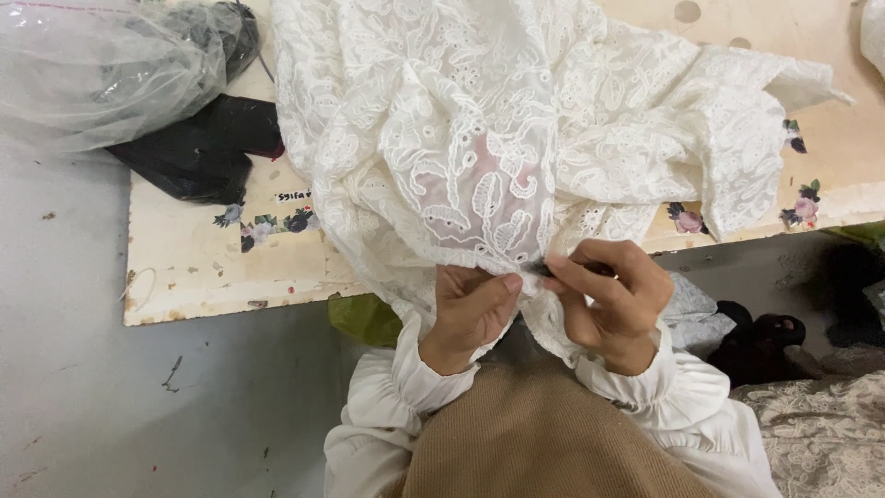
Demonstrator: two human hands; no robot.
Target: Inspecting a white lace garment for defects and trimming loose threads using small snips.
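Two hands meet at the near edge of the white lace fabric (pixel 479 138), which hangs from the board table (pixel 184 267) toward the person's lap. The left hand (pixel 470 309) pinches the hem, probably to keep it tight. The right hand (pixel 613 300) grips a small dark tool (pixel 539 267) against this edge. A clear plastic bag (pixel 92 69) lies far left.

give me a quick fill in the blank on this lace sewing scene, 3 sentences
1. Both hands pinch the hem of a ____ lace garment at the table edge.
2. The right hand holds a small dark tool against the lace, beside the ____ hand.
3. At the table's left end, a clear ____ bag lies over black fabric.

Missing words: white; left; plastic
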